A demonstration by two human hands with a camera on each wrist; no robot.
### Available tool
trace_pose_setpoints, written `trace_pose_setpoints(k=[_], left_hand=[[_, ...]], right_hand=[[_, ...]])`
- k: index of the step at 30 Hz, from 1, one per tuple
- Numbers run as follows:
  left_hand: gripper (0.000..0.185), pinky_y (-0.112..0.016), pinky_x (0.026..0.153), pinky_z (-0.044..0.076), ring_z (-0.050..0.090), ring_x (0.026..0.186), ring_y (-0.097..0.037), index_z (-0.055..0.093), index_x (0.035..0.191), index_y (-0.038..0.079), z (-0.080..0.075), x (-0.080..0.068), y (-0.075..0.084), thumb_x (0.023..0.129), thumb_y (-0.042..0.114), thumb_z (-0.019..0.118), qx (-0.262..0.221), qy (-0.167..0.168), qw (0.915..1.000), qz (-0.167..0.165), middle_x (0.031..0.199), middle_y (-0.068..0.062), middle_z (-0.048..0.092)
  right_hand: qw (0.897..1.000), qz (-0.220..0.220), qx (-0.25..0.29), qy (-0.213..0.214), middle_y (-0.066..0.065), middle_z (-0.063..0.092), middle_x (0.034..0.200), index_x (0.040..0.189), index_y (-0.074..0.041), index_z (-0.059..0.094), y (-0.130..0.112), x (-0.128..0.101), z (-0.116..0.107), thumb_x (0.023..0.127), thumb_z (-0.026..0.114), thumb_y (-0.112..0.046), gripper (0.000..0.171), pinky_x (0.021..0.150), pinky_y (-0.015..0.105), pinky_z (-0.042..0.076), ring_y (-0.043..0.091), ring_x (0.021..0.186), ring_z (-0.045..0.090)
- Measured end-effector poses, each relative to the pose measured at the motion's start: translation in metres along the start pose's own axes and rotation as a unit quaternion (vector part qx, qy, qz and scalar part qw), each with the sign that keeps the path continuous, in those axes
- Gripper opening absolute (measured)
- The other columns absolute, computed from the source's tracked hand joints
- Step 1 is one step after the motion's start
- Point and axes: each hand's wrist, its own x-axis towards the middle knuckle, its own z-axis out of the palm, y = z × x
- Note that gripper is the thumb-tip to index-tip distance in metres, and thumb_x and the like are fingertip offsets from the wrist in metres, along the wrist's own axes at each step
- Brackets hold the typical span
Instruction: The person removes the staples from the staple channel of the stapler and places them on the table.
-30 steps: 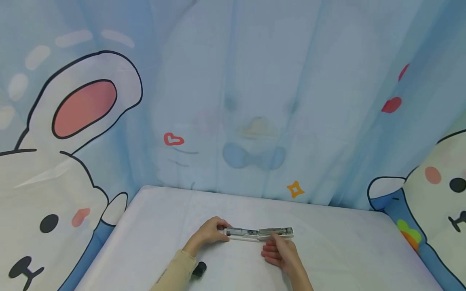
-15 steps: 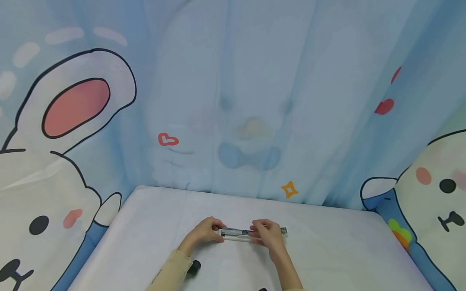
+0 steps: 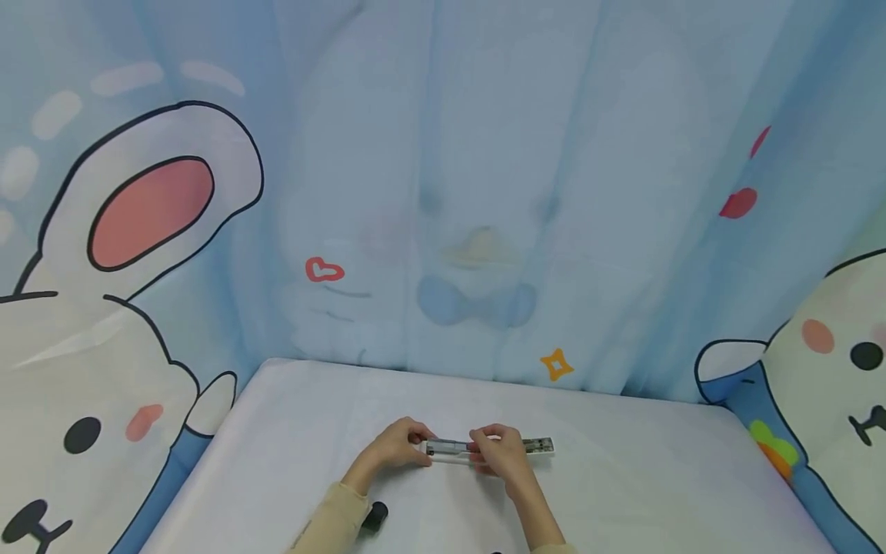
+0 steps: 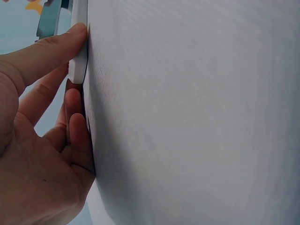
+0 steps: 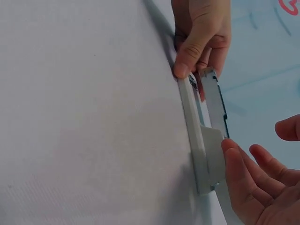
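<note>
A white stapler (image 3: pixel 449 447) lies opened out on the white table, its grey metal magazine (image 5: pixel 217 107) exposed and tilted off the base. My left hand (image 3: pixel 400 444) grips the left end of the base between thumb and fingers, as the left wrist view (image 4: pixel 51 103) also shows. My right hand (image 3: pixel 504 452) is over the middle of the stapler, its fingers curved about the hinge part. In the right wrist view, fingertips of that hand touch the white hinge piece (image 5: pixel 213 154), while one digit stands apart from it. The palm hides the stapler's middle in the head view.
A small black object (image 3: pixel 376 516) lies beside my left sleeve. Another dark bit (image 3: pixel 496 552) shows at the bottom edge of the head view. A light blue curtain (image 3: pixel 477 192) with cartoon animals hangs behind the table (image 3: pixel 623 477).
My right hand has gone from the stapler's right part to its middle and turned over, its fingers now curved about it. My left hand keeps its grip at the left end.
</note>
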Motion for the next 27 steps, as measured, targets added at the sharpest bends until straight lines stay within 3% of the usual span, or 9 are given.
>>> trace_pose_setpoints(k=[9, 14, 27], left_hand=[[0.029, -0.027, 0.075, 0.04, 0.049, 0.084, -0.015, 0.072, 0.097, 0.009, 0.004, 0.004, -0.005, 0.069, 0.008, 0.08, -0.001, 0.002, 1.0, 0.0, 0.089, 0.003, 0.056], [0.028, -0.026, 0.074, 0.039, 0.048, 0.082, -0.014, 0.072, 0.096, 0.01, 0.003, 0.004, -0.004, 0.069, 0.009, 0.08, 0.001, 0.004, 1.0, 0.003, 0.088, 0.004, 0.056], [0.027, -0.027, 0.074, 0.039, 0.048, 0.082, -0.015, 0.072, 0.095, 0.009, 0.002, 0.002, -0.001, 0.068, 0.007, 0.08, -0.002, 0.001, 1.0, -0.001, 0.087, 0.003, 0.058]], right_hand=[[1.0, 0.007, 0.003, 0.01, 0.013, 0.069, 0.082, 0.102, 0.006, 0.059, 0.002, 0.0, 0.007, 0.086, 0.059, -0.019, 0.029, 0.059, 0.035, 0.054, 0.017, 0.064, 0.065], [1.0, 0.011, 0.011, 0.024, 0.012, 0.067, 0.08, 0.101, 0.007, 0.06, 0.004, 0.001, 0.011, 0.081, 0.063, -0.01, 0.026, 0.058, 0.034, 0.053, 0.019, 0.064, 0.066], [0.999, -0.048, -0.008, 0.014, 0.01, 0.062, 0.074, 0.099, 0.013, 0.062, 0.006, -0.001, 0.02, 0.076, 0.064, 0.007, 0.025, 0.057, 0.031, 0.051, 0.013, 0.06, 0.06]])
